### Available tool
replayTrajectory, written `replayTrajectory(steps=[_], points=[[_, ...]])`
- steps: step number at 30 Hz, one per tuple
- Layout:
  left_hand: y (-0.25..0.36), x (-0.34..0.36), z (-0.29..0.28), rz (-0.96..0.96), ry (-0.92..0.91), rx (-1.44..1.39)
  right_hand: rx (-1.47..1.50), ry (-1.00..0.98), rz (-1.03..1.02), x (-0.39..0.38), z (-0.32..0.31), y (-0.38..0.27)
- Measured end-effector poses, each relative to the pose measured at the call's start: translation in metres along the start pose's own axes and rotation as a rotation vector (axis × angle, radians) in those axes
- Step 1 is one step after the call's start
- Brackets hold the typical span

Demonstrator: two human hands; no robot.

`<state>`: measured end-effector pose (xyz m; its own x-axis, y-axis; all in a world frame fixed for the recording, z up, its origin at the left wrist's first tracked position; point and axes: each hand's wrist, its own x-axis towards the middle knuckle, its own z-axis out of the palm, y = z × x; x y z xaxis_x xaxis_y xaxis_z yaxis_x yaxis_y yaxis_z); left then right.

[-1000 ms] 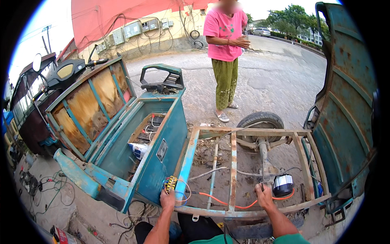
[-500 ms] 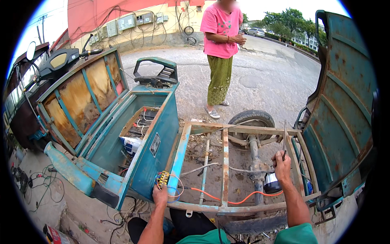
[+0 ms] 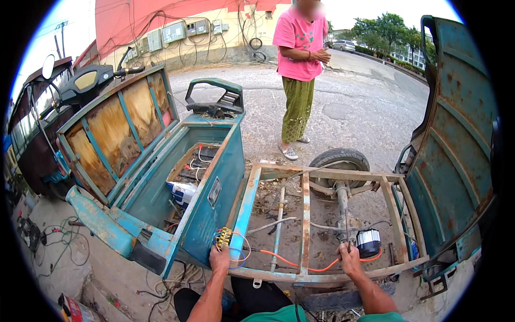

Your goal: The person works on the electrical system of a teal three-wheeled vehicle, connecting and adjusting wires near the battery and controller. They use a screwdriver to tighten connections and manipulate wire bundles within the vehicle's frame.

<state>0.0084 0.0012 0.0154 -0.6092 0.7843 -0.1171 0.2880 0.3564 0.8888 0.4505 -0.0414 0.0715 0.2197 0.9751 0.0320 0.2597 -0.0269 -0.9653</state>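
Observation:
My left hand (image 3: pixel 219 259) is closed on a yellow terminal block (image 3: pixel 224 237) beside the teal battery box (image 3: pixel 201 228). Thin wires, one blue and others pale, loop off the block. My right hand (image 3: pixel 351 258) grips a screwdriver (image 3: pixel 347 228) whose long thin shaft points upward; the fingers hide its handle. Just right of that hand sits a round silver-and-black motor (image 3: pixel 368 242) on the axle. An orange cable (image 3: pixel 279 260) crosses the frame from near the block, passes by my right hand and reaches the motor.
The rusty open frame (image 3: pixel 304 214) spans the front, with a wheel (image 3: pixel 340 159) beyond it. A raised teal panel (image 3: pixel 456 123) stands at right, an open wooden-lined lid (image 3: pixel 110 137) at left. A person in pink (image 3: pixel 298 40) stands behind the frame. Cables (image 3: pixel 64 236) lie on the ground.
My right hand has come down and to the left with the screwdriver, from above the motor to beside it. My left hand still holds the terminal block. The whole view has shifted slightly.

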Motion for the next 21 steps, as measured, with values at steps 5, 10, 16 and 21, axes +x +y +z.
replayTrajectory(steps=[5,10,16,21], points=[[0.001,-0.003,-0.007,-0.013,0.004,0.008,-0.167,0.010,-0.036,-0.004,0.006,0.022],[-0.022,0.012,0.015,0.016,0.012,0.061,-0.159,-0.028,-0.112,0.008,0.000,0.043],[-0.032,0.018,0.009,0.038,0.015,-0.037,-0.247,-0.078,-0.099,-0.002,0.009,0.006],[-0.009,0.003,0.004,-0.031,0.016,0.063,-0.245,-0.114,-0.097,-0.006,0.009,0.006]])
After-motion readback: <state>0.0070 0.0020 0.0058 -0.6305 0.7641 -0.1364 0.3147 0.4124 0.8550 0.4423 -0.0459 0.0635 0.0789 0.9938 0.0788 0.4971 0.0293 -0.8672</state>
